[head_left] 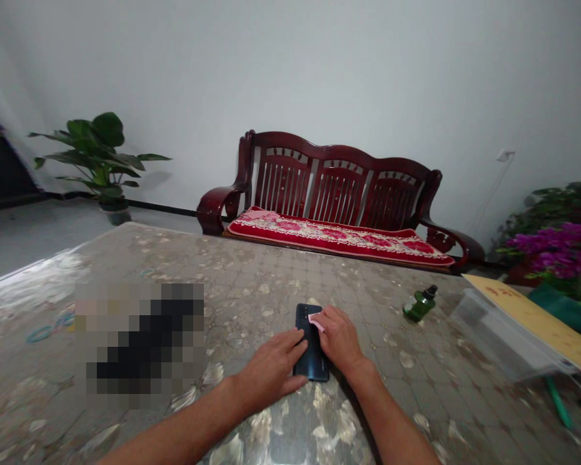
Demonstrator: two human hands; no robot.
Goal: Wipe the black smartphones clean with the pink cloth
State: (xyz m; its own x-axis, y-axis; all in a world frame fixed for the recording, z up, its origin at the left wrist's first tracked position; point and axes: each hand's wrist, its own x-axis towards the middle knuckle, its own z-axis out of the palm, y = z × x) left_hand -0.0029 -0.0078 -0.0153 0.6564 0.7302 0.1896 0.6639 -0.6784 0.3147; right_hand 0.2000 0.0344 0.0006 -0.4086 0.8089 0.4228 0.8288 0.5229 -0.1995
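A dark blue smartphone [314,357] lies back side up on the patterned tabletop, its camera block at the far end. Along its left side rests my left hand [275,365], with fingertips over the edge and thumb by the near corner, holding the phone in place. My right hand [337,336] is closed in a pinch on a small pale pink cloth [315,321]. That cloth touches the phone's back near the camera block. Part of the cloth is hidden under the fingers.
Right of my hands stands a green spray bottle [419,303]. Farther right is a clear plastic box [506,339] under a yellow board [537,316]. Blue-green bands [39,334] and a pixelated dark area [148,339] lie left. Beyond the table [223,278] stands a wooden bench [339,184].
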